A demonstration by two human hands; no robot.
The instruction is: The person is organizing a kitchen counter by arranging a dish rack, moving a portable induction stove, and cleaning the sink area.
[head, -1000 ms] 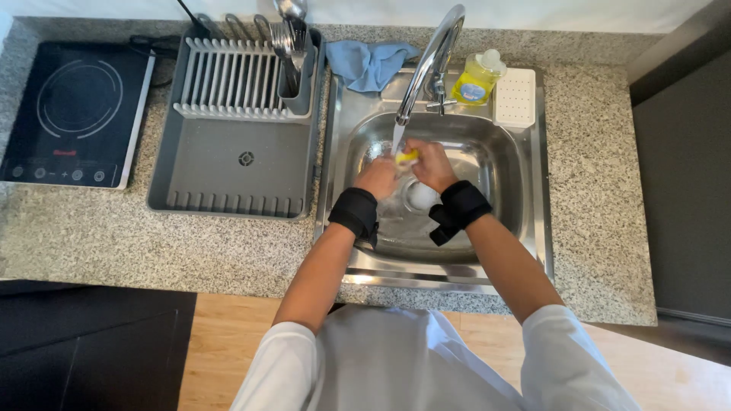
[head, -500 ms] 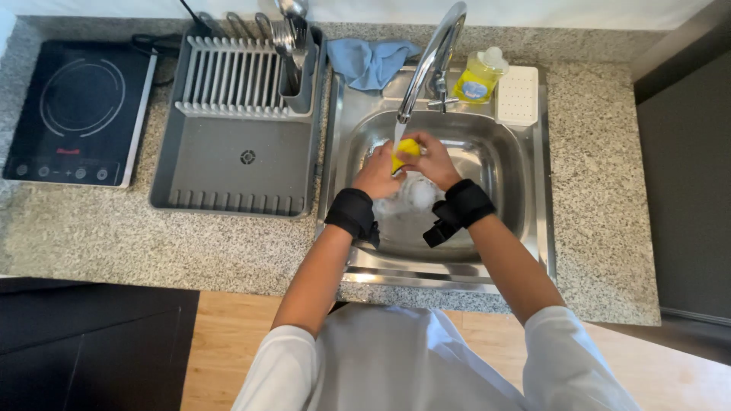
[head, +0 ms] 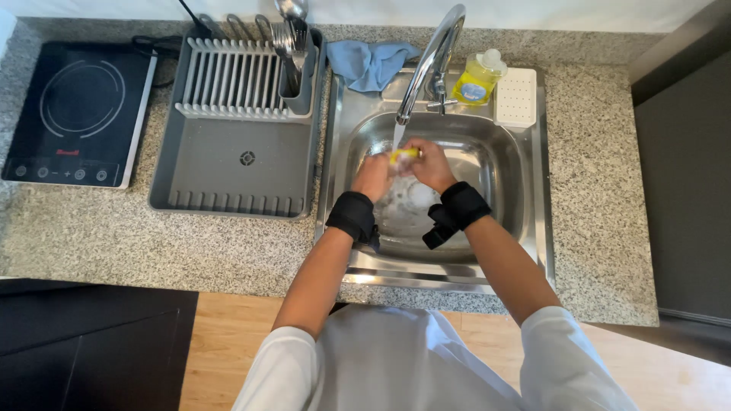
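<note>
Both my hands are together over the steel sink, under the water running from the curved faucet. My left hand and my right hand squeeze a yellow sponge between them. Only a small part of the sponge shows past my fingers. Black wrist bands sit on both my wrists. A pale round dish lies in the basin just below my hands, partly hidden by them.
A grey dish rack with cutlery in its holder stands left of the sink. A black induction hob is at the far left. Behind the sink lie a blue cloth, a yellow soap bottle and a white soap tray.
My hands rose from low in the basin up to the water stream, bringing the yellow sponge with them. The pale dish stays in the basin.
</note>
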